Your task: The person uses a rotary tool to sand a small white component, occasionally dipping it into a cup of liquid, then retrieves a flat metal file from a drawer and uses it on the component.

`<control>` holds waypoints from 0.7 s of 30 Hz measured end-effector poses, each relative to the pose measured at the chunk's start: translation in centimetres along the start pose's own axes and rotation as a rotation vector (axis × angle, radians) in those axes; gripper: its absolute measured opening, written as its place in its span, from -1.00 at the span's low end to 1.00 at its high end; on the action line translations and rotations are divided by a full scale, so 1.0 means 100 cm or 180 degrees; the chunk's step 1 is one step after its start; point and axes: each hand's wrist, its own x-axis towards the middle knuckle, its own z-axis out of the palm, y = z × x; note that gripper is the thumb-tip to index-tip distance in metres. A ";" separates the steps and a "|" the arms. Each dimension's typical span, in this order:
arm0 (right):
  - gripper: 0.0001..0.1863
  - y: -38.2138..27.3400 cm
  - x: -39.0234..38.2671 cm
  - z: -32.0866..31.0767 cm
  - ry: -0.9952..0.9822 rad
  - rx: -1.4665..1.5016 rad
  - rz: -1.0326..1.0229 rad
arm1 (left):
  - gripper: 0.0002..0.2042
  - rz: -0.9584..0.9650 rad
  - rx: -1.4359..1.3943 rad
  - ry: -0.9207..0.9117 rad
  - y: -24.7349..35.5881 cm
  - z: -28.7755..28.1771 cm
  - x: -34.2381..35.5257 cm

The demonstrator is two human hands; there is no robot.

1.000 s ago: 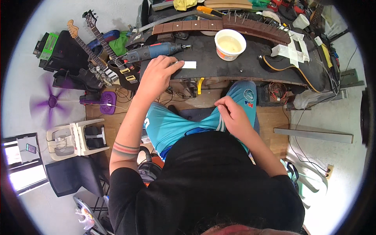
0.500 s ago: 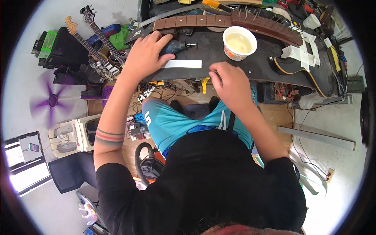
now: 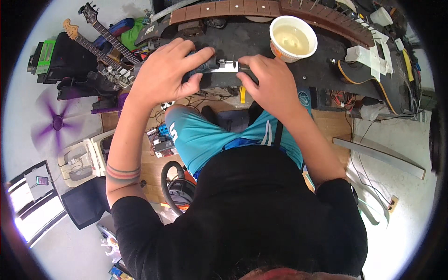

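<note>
A blue-grey rotary tool lies across the dark workbench, its shaft and small disc pointing right. My left hand is wrapped round its body, thumb on the near side and fingers over the far side. Beneath the tool's tip a flat white strip rests on the bench, its left part hidden by the tool and hand. At the strip's right end, the index finger and thumb of my right hand close on it from the far and near edges. A white paper cup of pale liquid stands just beyond that hand.
A guitar neck with a fretted board and rows of pins runs along the bench's far side. On the right sits a dark guitar body with white tape. Two guitars lean at the left, near a purple fan.
My left hand has taken hold of the rotary tool and drawn it nearer, over the white strip. My right hand has moved left and forward to the strip's end.
</note>
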 end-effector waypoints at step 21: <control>-0.87 0.003 -0.006 0.004 0.0286 0.0164 -0.0040 | -0.61 -0.0160 0.0061 0.0149 0.023 0.024 0.017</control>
